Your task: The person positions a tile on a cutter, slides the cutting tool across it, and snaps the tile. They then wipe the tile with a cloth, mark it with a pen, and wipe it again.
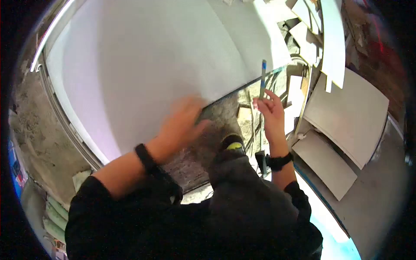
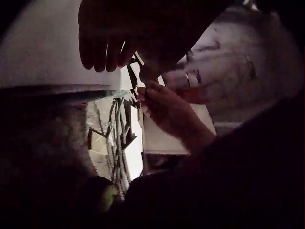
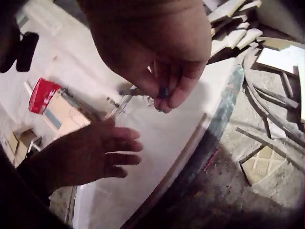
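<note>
A large pale sheet (image 1: 164, 52) with a dark front edge fills the upper part of the head view. My left hand (image 1: 180, 123), blurred, is over its near edge; the right wrist view shows the fingers (image 3: 124, 159) extended and holding nothing. Off the sheet's right corner, my right hand (image 1: 273, 115) pinches a slim rod-like tool (image 1: 263, 78) between thumb and fingers. The tool stands upright in the head view with a blue tip; what kind it is, I cannot tell. In the right wrist view a dark blue part (image 3: 163, 91) shows between the fingertips.
White offcut strips (image 1: 310, 41) pile up at the back right. Two pale panels (image 1: 346, 112) lean to the right of my right arm. On the floor are a square tile-like piece (image 1: 245, 114) and my shoe (image 1: 234, 143). A red container (image 3: 44, 95) appears in the right wrist view.
</note>
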A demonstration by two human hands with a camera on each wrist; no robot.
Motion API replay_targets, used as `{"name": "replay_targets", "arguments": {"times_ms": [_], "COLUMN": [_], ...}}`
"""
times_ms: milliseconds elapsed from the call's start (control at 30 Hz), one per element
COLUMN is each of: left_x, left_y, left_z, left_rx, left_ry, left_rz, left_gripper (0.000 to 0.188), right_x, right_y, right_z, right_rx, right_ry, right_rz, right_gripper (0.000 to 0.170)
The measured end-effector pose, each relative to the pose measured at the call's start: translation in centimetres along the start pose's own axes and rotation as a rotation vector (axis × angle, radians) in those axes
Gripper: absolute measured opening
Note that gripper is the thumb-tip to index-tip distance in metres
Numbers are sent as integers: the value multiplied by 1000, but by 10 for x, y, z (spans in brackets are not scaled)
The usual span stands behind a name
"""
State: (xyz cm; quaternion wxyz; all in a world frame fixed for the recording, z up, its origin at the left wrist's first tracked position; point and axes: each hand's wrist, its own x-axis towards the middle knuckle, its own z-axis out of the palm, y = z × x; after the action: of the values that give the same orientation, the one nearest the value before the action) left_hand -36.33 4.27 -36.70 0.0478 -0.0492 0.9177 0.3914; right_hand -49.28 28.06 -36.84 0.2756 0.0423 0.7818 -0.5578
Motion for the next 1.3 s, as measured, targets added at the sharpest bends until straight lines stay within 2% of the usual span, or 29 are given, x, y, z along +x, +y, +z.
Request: {"name": "replay_targets", "arguments": {"times_ms": [33,67,133,167,200,233,267,300,333,400,433,500,600,633,667,700,733,800,867,933,1000,1067,1133,1200,1300], "left_x": [-18,-41,-86,-120,-160,-192,-227,-253,-276,-312,-309,-285,-289,-295,-304,-306,-302,-287,-268,-269,-247,-237,-235,-261,-282], "left_y": [-11,-18,-39,-52,-75,-91,-106,-117,-138,-164,-153,-136,-151,-159,-167,-172,-172,-169,-156,-154,-141,-137,-137,-149,-166], "left_z": [-5,-13,-36,-38,-33,-35,-33,-32,-34,-35,-36,-47,-44,-38,-31,-27,-29,-39,-46,-50,-55,-56,-53,-36,-32], "left_rx": [155,162,195,207,201,123,182,81,80,-98,-102,-339,-226,-223,-381,-538,-533,-323,-309,-267,-300,-80,-46,104,-21], "left_ry": [18,51,150,207,255,267,309,402,406,338,334,272,198,196,392,590,597,408,476,387,424,344,301,412,432], "left_rz": [-17,-126,-351,-460,-604,-865,-1042,-1180,-1188,-1454,-1473,-1513,-1512,-1514,-1483,-1433,-1426,-1485,-1509,-1544,-1583,-1631,-1649,-1427,-1489], "left_gripper": [54,57,60,60,59,58,56,56,56,56,56,58,56,56,56,56,56,57,55,51,50,53,54,55,57], "right_x": [3,7,17,24,36,40,44,51,59,66,63,57,37,28,19,9,2,-3,7,26,46,60,71,76,80], "right_y": [4,5,-4,-7,-3,-11,-21,-21,-17,-18,-19,-21,-10,-5,1,7,12,-8,-25,-32,-40,-36,-34,-32,-27], "right_z": [0,-2,4,3,1,5,8,12,11,9,8,4,-8,-14,-19,-23,-25,-7,2,5,11,21,35,41,45], "right_rx": [-25,-38,135,26,88,13,-67,64,152,171,161,97,-47,-171,-293,-461,-626,-609,-651,-694,-668,-548,-540,-533,-611], "right_ry": [-4,-1,30,41,26,35,38,54,41,32,19,88,-10,-124,-240,-422,-602,-794,-784,-565,-433,-394,-402,-411,-425], "right_rz": [-25,-29,-40,-42,-61,-91,-113,-87,-68,-38,-27,-3,63,86,107,-55,-225,-119,-78,-366,-355,-244,-293,-333,-420], "right_gripper": [39,38,39,39,38,38,38,37,36,36,36,38,39,38,38,38,37,39,39,37,36,39,40,41,42]}}
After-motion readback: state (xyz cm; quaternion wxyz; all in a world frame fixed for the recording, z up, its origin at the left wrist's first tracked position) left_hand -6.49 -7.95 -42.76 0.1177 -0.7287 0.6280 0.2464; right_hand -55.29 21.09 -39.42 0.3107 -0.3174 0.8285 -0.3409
